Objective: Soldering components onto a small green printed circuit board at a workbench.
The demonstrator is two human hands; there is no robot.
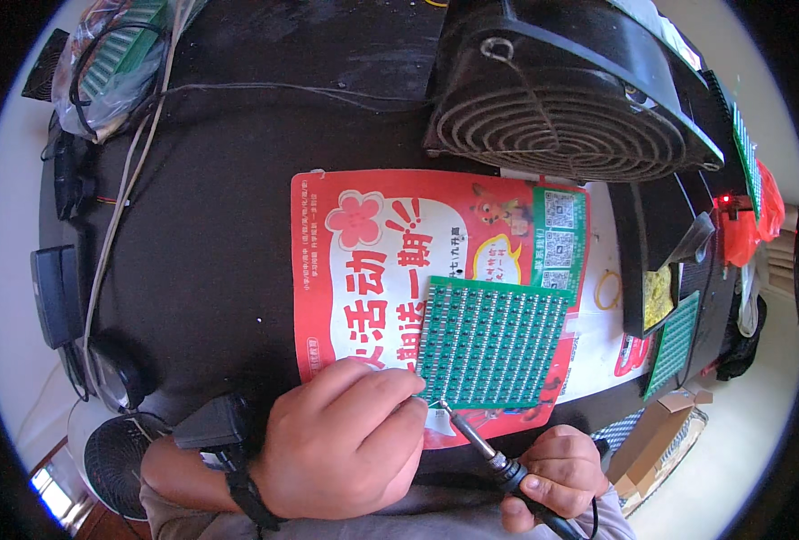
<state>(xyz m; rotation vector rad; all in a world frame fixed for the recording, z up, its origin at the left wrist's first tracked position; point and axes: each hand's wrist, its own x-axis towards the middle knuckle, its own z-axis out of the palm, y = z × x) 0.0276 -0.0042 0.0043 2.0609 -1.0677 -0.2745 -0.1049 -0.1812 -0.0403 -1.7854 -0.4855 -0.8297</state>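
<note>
A green circuit board with dense rows of small parts lies on a red and white printed sheet. My right hand, lower right, is closed round the handle of a soldering iron. The iron's tip meets the board's near edge, close to its near left corner. Beside that corner my left hand is closed, thumb and forefinger pressed together. What those fingers pinch, if anything, is hidden or too small to make out. A black strap with a dark box is on my left wrist.
Beyond the board stands a black fan with a wire grille. At right are a holder with a yellow sponge and another green board. A cardboard box sits lower right. Cables and bagged boards lie at left.
</note>
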